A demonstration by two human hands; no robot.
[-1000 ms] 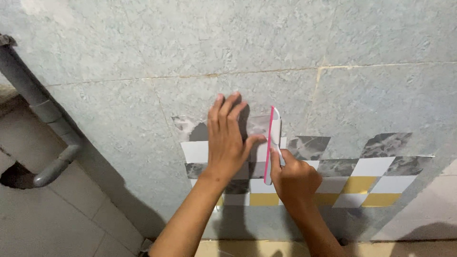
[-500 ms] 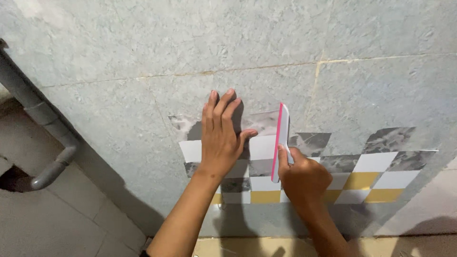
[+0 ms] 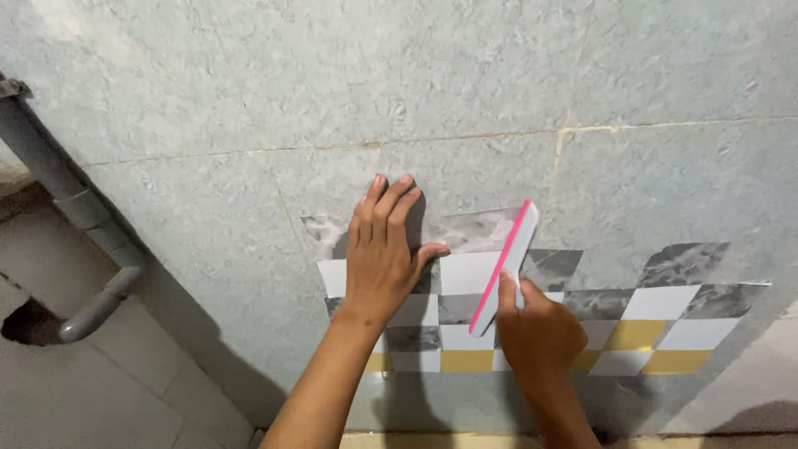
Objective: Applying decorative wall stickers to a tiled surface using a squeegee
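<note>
- Up close, the head view looks at a grey-green tiled wall (image 3: 208, 108) with pale grout lines, and both of the person's hands are on it.
- A patterned sticker sheet (image 3: 665, 312), checked in white, marbled grey and yellow squares, is stuck in a band across the lower wall, running from the middle out to the right.
- Left hand (image 3: 384, 258): spread flat, palm down, fingers together and pointing up, thumb out to the right; it grips nothing and simply presses on the left end of the sheet.
- Right hand (image 3: 536, 333): closed around the lower end of a white squeegee with a pink edge (image 3: 504, 266), forefinger laid along its back.
- Squeegee position: it stands nearly upright, tilted a little to the right at the top, its pink edge against the sheet just right of the left thumb; the two look close but apart.
- Above the squeegee, the sheet's top grey square seems slightly lifted or glossy; I cannot tell which from this angle.
- At far left, a grey drain pipe (image 3: 62, 195) runs down the wall and bends towards a dark hole above the floor tiles (image 3: 91, 399).
</note>
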